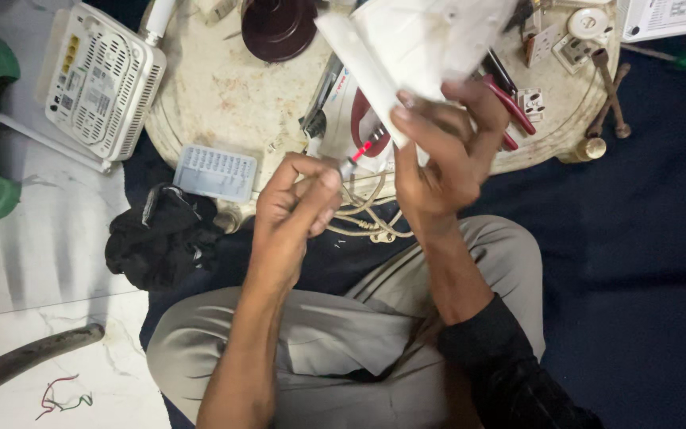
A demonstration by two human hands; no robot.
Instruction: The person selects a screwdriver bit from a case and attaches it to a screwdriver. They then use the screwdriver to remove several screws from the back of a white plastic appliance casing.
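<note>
Right hand (438,151) clamped on white plastic casing (406,48) at upper centre, left hand (295,202) pinching red-tipped tester (359,152) against it; casing apparently open, reassembly undone.

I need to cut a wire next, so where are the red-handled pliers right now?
In the head view, the red-handled pliers lie on the round tray at upper right, just beyond the right hand, beside a small white socket block.

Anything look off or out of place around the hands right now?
Mostly clutter. Loose wire scraps lie on the floor at lower left, and a black cloth sits crumpled beside the round tray. The white piece in the right hand is blurred.
</note>
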